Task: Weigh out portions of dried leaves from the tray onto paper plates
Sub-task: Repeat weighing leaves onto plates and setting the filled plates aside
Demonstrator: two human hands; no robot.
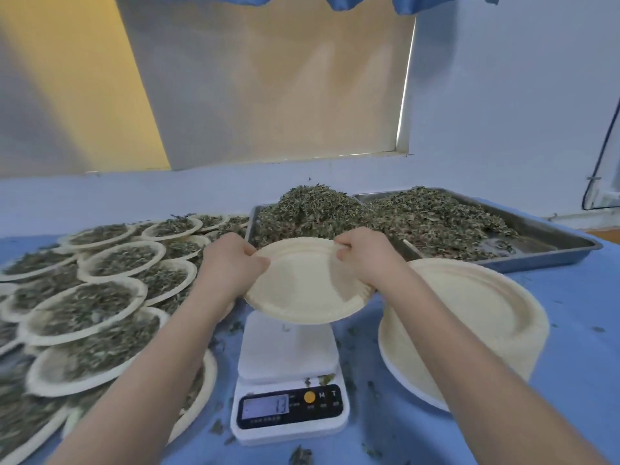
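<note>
Two forearms reached in from the near edge, over the blue tabletop (436,414). Nearest of all, a white scale (288,380), display toward the viewer, digits blurred, perhaps "13"; platform bare but for a few leaf crumbs near its front lip.

Directly above the platform's far edge, and apart from it, an empty paper plate (302,286), tipped with its near rim lower. Gripped on both sides: left hand (231,263) with thumb over the left rim and fingers curled beneath; right hand (362,255) pinching the far right rim, fingers curled over the edge. Whether one plate or two stuck together, impossible to tell.

Key relation: scale just below and toward the viewer from the held plate, so the coming move judged to be a short drop down and back, levelling on the way. Both hands about equally near to the platform, neither favoured. No long axis to mind on a round plate; centring on the platform the only concern.

Just right of the scale, touching the right forearm's line of sight, a stack of empty plates (469,323). To the left, many filled plates (100,297), overlapping, each carrying a thin layer of dried leaves.

Farther back, behind the held plate, a metal tray (536,253) heaped with dried leaves (335,209), with a second pile and tray edge beside it. Beyond that, a pale wall and a window sill.
</note>
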